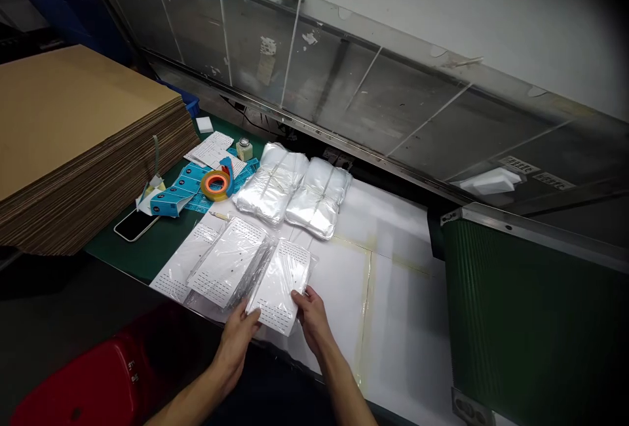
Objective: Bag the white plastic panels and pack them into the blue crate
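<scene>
The left hand and right hand hold a white perforated card in a clear plastic bag by opposite edges, fingers closed narrowly on the plastic, above the near edge of a white-covered workbench. Similar bagged cards lie just beside it, with clear plastic bag bundles beyond; an orange tape roll and stacked corrugated cardboard sheets lie farther left.

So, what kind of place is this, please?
Probably a packing station in a factory or warehouse: a stack of flat corrugated cardboard, bundled clear plastic bags, and a roll of orange tape.
</scene>
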A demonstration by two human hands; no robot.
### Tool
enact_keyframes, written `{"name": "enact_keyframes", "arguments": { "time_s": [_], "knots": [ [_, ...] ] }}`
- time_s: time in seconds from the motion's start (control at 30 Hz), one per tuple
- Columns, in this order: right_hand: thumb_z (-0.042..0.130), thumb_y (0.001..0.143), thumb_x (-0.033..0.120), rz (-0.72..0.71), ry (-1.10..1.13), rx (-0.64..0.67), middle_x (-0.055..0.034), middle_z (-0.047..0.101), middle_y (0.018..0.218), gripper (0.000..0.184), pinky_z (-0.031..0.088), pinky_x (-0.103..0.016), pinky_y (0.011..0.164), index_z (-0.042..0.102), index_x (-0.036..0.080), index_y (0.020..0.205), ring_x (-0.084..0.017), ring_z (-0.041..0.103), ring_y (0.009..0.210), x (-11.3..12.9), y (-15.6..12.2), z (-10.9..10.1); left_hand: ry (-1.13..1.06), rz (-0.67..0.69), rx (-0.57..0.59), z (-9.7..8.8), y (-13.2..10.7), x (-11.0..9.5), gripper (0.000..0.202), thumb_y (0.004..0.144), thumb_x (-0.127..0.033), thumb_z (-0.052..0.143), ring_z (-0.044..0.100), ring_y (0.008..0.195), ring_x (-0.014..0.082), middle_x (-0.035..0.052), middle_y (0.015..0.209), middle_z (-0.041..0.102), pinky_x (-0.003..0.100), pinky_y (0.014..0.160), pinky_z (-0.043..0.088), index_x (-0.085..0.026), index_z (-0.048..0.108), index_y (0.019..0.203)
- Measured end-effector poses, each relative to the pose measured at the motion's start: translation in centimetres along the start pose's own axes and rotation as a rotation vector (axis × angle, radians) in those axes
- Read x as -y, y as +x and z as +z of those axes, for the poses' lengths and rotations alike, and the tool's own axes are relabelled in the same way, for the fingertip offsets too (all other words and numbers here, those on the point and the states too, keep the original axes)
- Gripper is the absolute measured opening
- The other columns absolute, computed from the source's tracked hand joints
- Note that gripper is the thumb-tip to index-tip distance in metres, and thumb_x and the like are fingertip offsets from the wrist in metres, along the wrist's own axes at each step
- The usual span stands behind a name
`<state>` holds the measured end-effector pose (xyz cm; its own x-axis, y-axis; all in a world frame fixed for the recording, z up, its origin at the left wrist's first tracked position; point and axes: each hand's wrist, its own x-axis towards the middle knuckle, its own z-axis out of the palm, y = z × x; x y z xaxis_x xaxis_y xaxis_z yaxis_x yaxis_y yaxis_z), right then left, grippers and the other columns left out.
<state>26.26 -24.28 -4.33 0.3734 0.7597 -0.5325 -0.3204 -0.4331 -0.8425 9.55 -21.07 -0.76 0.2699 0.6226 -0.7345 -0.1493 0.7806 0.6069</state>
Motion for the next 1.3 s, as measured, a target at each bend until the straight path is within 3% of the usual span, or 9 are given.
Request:
{"name": "enact_keyframes", "arguments": {
  "time_s": [0.13,0.27,0.4,0.5,0.6,0.77,0.97,1.13,1.3],
  "knots": [
    [0.048,0.081,0.048,-0.059,-0.314,-0.100,-0.0058,0.065,0.091,0.034,0.044,-0.033,0.073,0.055,0.018,0.096,-0.022,0.060,0.082,-1.0,0.8,0.9,-0.092,-0.202,-0.120,-2.8,-1.1,2.5,0.068,0.075,-0.026,0.068,0.059,0.108,0.0228,0.0172,0.129,0.049,0.033,0.095,0.047,-0.016,0.030,0.131],
    [0.045,0.081,0.055,-0.082,-0.636,-0.152,-0.0077,0.062,0.082,0.037,0.037,-0.036,0.072,0.056,0.020,0.078,-0.026,0.056,0.078,-1.3,0.4,0.7,-0.048,-0.156,-0.061,-3.2,-1.5,1.6,0.057,0.077,-0.028,0.066,0.058,0.110,0.0221,0.0144,0.130,0.050,0.033,0.095,0.046,-0.017,0.037,0.125],
    [0.044,0.081,0.056,-0.087,-0.769,-0.124,-0.0071,0.064,0.077,0.039,0.036,-0.034,0.068,0.061,0.021,0.082,-0.026,0.058,0.075,-0.1,-2.6,-1.5,0.277,-0.068,0.235,-0.3,-1.9,-0.8,0.046,0.080,-0.041,0.060,0.062,0.099,0.0241,0.0135,0.113,0.062,0.037,0.091,0.048,-0.013,0.051,0.116],
    [0.045,0.082,0.055,-0.110,-0.788,-0.161,-0.0034,0.066,0.075,0.036,0.037,-0.031,0.065,0.063,0.025,0.095,-0.023,0.059,0.072,2.5,-7.6,-7.0,0.538,0.056,0.493,4.2,-1.4,-1.4,0.042,0.080,-0.047,0.058,0.063,0.090,0.0232,0.0099,0.095,0.068,0.036,0.087,0.047,-0.015,0.061,0.106],
    [0.043,0.084,0.053,-0.127,-0.821,-0.291,0.0002,0.066,0.072,0.037,0.039,-0.028,0.063,0.060,0.030,0.107,-0.020,0.060,0.068,6.2,-14.2,-16.2,0.738,0.192,0.686,11.5,-0.8,-0.9,0.039,0.080,-0.050,0.056,0.061,0.090,0.0214,0.0069,0.093,0.068,0.033,0.087,0.046,-0.019,0.062,0.103],
    [0.035,0.089,0.047,-0.002,-0.874,-0.818,0.0026,0.066,0.070,0.042,0.042,-0.026,0.061,0.044,0.029,0.126,-0.017,0.061,0.067,11.5,-23.8,-37.3,1.083,0.377,1.052,28.9,-1.7,2.6,0.036,0.084,-0.048,0.049,0.060,0.095,0.0205,0.0050,0.097,0.068,0.031,0.090,0.044,-0.023,0.059,0.108],
    [0.032,0.090,0.045,0.140,-1.086,-1.155,-0.0127,0.067,0.090,0.058,0.040,-0.037,0.070,0.024,0.020,0.141,-0.029,0.061,0.086,14.2,-26.4,-60.0,1.305,0.954,1.348,50.5,-4.4,12.4,0.035,0.089,-0.040,0.040,0.061,0.095,0.0209,0.0059,0.104,0.067,0.032,0.086,0.047,-0.022,0.058,0.112],
    [0.034,0.085,0.060,0.115,-1.175,-1.110,-0.0124,0.068,0.095,0.053,0.040,-0.036,0.072,0.056,0.023,0.117,-0.030,0.060,0.092,16.1,-22.9,-67.8,1.345,1.484,1.427,66.6,-5.8,20.6,0.033,0.089,-0.032,0.039,0.055,0.105,0.0235,0.0095,0.112,0.062,0.035,0.095,0.040,-0.019,0.057,0.114],
    [0.025,0.087,0.060,0.121,-1.260,-1.226,-0.0125,0.066,0.077,0.055,0.039,-0.037,0.065,0.062,0.019,0.089,-0.030,0.062,0.077,15.6,-24.3,-67.8,1.337,1.576,1.332,77.0,-5.5,27.1,0.053,0.081,-0.030,0.056,0.025,0.132,0.0321,0.0171,0.139,0.040,0.047,0.110,0.014,-0.011,0.043,0.129]
  ]
}}
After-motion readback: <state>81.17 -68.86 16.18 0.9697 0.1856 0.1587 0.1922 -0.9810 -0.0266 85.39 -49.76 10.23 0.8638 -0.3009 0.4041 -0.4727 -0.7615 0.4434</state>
